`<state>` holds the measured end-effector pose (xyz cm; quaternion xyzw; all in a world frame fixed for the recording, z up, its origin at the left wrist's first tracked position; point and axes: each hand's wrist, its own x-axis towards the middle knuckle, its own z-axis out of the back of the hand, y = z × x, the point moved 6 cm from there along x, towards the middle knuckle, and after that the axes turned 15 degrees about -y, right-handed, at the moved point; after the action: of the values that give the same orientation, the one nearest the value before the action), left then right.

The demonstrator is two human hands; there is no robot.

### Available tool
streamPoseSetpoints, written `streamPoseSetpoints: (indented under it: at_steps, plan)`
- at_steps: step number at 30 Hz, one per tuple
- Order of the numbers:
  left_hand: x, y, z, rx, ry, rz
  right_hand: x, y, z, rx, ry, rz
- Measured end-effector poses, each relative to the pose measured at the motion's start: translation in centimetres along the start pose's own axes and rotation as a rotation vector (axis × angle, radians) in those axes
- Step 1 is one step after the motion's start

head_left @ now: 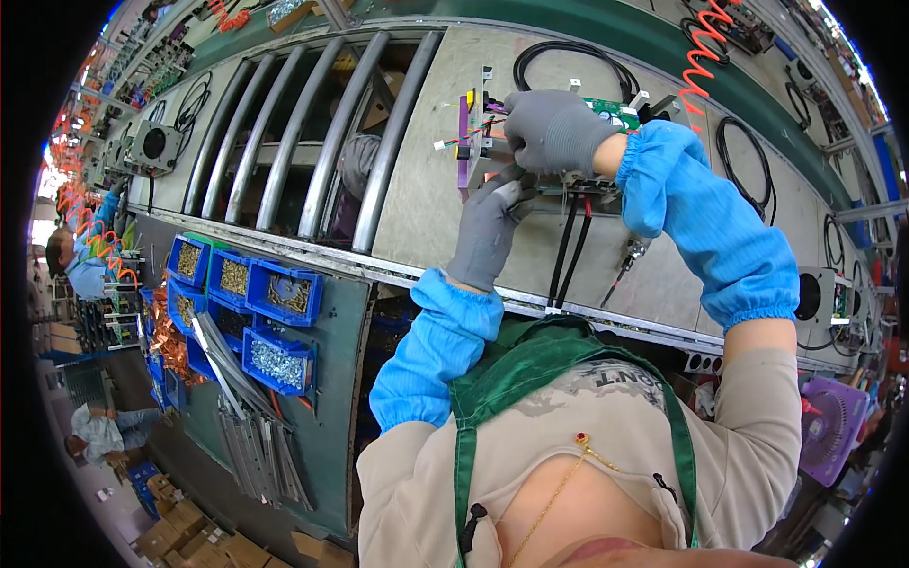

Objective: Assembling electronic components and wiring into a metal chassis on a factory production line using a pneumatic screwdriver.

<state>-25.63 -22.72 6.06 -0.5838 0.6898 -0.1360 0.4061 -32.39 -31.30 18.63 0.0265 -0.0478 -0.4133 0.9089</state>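
right hand (559, 131) and left hand (488, 227) at the left end of a metal-framed assembly (579, 182)

nearest, a green apron (525, 364) covers part of the person's chest, and blue sleeve covers (729, 237) wrap both forearms. two cables (570, 251), one marked with red near its top, run from the assembly toward the apron. the left hand, in a grey glove, comes up to the near edge of the assembly, its fingertips close under the right hand. the right hand, gloved too, lies over the assembly's left-middle part with its fingers curled. what either hand grips is hidden, so i cannot tell whether the fingers are clamped on a part or merely rest there.

a purple strip (463, 151) stands just left of the right hand, and thin wires with a white plug (439, 145) stick out between them. to its right, a green circuit board (615, 114) is partly covered by the glove. a tool (632, 254) below the right sleeve is too small to identify. beyond the assembly lies a coil of black cable (578, 49), partly hidden behind it.
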Motion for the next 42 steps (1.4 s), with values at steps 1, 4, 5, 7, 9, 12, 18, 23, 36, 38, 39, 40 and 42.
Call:
streamPoseSetpoints:
  at_steps: [1,4,5,7,9,12,18,23,36,38,39,40,42]
  plan:
    - [0.0,0.0,0.0,-0.003,-0.001,-0.001,0.0,-0.1,-0.1,-0.001,0.001,0.002]
    - [0.0,0.0,0.0,-0.005,0.007,0.013,0.0,-0.6,-0.4,0.022,0.036,-0.023]
    - [0.0,0.0,-0.1,0.004,0.012,0.014,0.1,-0.4,-0.4,-0.005,0.046,-0.003]
    - [-0.1,-0.1,-0.3,0.013,0.017,0.017,0.1,0.2,-0.6,-0.031,0.059,0.015]
    - [-0.5,-0.3,-0.4,0.113,-0.019,-0.002,0.2,1.5,-0.7,-0.195,0.001,0.059]
    - [-0.6,-0.4,-0.6,0.064,0.021,-0.036,0.1,1.4,-1.3,-0.16,-0.016,0.066]
    - [-0.7,-3.3,-0.5,0.613,0.062,-0.358,-0.5,1.3,1.3,0.029,-0.123,0.032]
    - [-2.7,-6.5,-0.4,0.961,0.02,-0.211,-0.1,3.6,3.6,0.159,-0.557,0.168]
    - [-0.7,-13.7,-2.7,0.661,-0.221,-0.945,0.6,-0.4,3.8,0.43,-0.456,0.116]
    - [1.0,-13.4,-3.0,0.797,-0.188,-0.851,1.1,-0.1,3.8,0.467,-0.506,0.131]
    - [1.6,-13.5,-3.4,0.778,-0.187,-0.839,0.8,-0.5,4.1,0.492,-0.554,0.12]
    - [1.8,-13.7,-4.0,0.669,-0.164,-0.677,0.9,-0.6,4.3,0.509,-0.569,0.111]
    - [2.4,-13.8,-4.7,0.545,-0.111,-0.453,1.2,-1.2,4.0,0.542,-0.581,0.045]
